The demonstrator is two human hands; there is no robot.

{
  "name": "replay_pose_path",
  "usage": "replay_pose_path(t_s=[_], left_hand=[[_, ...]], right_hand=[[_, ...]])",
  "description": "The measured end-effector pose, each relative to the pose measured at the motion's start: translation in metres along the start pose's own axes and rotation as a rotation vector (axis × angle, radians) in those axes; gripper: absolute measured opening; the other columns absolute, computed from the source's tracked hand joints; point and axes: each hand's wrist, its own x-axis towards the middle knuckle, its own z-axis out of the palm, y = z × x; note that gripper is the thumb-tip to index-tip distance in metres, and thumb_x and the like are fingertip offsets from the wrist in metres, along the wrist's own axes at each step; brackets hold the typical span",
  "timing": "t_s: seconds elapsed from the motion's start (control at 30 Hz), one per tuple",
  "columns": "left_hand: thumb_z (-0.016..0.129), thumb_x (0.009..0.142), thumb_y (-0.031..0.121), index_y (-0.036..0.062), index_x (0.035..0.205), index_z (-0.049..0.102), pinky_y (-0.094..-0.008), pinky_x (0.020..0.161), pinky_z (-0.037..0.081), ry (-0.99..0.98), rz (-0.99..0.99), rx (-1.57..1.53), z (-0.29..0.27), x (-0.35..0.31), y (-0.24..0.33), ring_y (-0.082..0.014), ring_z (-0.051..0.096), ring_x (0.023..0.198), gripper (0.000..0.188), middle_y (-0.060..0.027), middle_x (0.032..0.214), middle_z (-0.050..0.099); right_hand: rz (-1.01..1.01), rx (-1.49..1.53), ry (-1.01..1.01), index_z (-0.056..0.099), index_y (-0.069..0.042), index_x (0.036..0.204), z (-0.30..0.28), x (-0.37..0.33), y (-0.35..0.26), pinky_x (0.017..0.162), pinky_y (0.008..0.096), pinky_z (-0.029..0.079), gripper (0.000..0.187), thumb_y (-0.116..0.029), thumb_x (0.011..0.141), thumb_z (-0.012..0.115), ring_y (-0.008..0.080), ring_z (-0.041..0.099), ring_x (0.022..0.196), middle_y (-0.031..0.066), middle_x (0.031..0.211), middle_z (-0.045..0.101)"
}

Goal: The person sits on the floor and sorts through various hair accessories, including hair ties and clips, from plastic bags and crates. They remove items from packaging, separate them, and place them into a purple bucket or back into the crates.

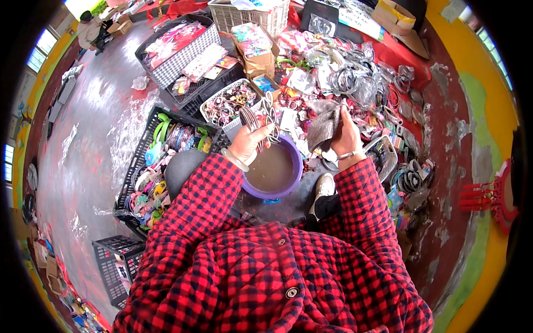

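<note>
Head camera gives me both hands from above, with a purple basin (300, 166) of murky water (269, 169) on the floor (102, 150) between and below them. At the left hand (249, 145), the fingers are curled closed around a bundle of dark hair bands (248, 117), held upright near the basin's far-left rim. A looped, openwork band (270, 115) rises beside the bundle; it is too small for me to say whether it is gripped too. At the right hand (347, 137), thumb and fingers are closed on a grey cloth (323, 129), which hangs toward the middle, well apart from the bands. Beyond lie a white basket (206, 115) of small hair ties and a heap of bagged accessories (347, 72); a black crate (133, 158) of colourful bands sits to the left. I judge the step to be wiping the bands down, with cloth and bands apart at this instant. Next, I'd say, the move calls for a steady left hold while the cloth comes across onto the bands, clear of the water.
</note>
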Motion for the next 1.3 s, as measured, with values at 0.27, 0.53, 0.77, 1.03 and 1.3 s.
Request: replay_pose_path(t_s=[0.27,0.53,0.77,1.03,1.3], left_hand=[[0.058,0.084,0.011,0.0051,0.094,0.061,-0.0226,0.054,0.049,0.043,-0.025,-0.092,-0.012,0.006,-0.005,-0.0105,0.059,0.065,0.012,-0.0027,0.083,0.063],[0.055,0.085,0.013,0.0047,0.100,0.056,-0.0293,0.064,0.053,-0.031,-0.093,-0.063,0.007,-0.001,-0.010,-0.0165,0.061,0.078,0.017,-0.0050,0.090,0.061],[0.055,0.086,0.018,0.0066,0.098,0.057,-0.0209,0.045,0.043,0.125,-0.108,0.102,0.004,-0.003,-0.007,-0.0120,0.059,0.065,0.017,-0.0033,0.081,0.061],[0.056,0.086,0.019,0.0083,0.095,0.060,-0.0232,0.044,0.039,0.065,-0.257,-0.248,-0.013,0.007,-0.017,-0.0112,0.055,0.059,0.014,-0.0024,0.077,0.061],[0.055,0.086,0.017,0.0056,0.087,0.060,-0.0204,0.045,0.038,0.166,-0.193,-0.391,-0.012,0.008,0.004,-0.0117,0.052,0.054,0.013,-0.0036,0.068,0.059]], right_hand=[[0.040,-0.201,-0.144,0.055,-0.001,0.104,0.007,-0.004,0.011,0.076,0.0331,0.049,0.026,-0.022,0.090,0.049,0.0198,0.060,0.084,0.0092,0.097,0.061],[0.066,-0.933,-0.467,0.045,0.000,0.116,0.007,-0.010,0.071,0.078,0.0292,0.044,0.039,-0.025,0.087,0.053,0.0152,0.054,0.087,0.0077,0.098,0.058],[-0.011,-1.282,-0.303,0.060,0.001,0.098,0.026,-0.020,0.061,0.068,0.0314,0.048,0.030,-0.022,0.079,0.064,0.0160,0.059,0.073,0.0112,0.081,0.064],[-0.062,-1.242,-0.356,0.060,0.000,0.094,0.016,-0.019,0.073,0.059,0.0241,0.045,0.019,-0.014,0.083,0.063,0.0064,0.052,0.067,0.0010,0.077,0.061],[0.174,-1.091,-0.529,0.056,-0.001,0.107,0.020,-0.020,0.063,0.073,0.0249,0.045,0.030,-0.015,0.082,0.064,0.0079,0.053,0.080,0.0018,0.092,0.061]])
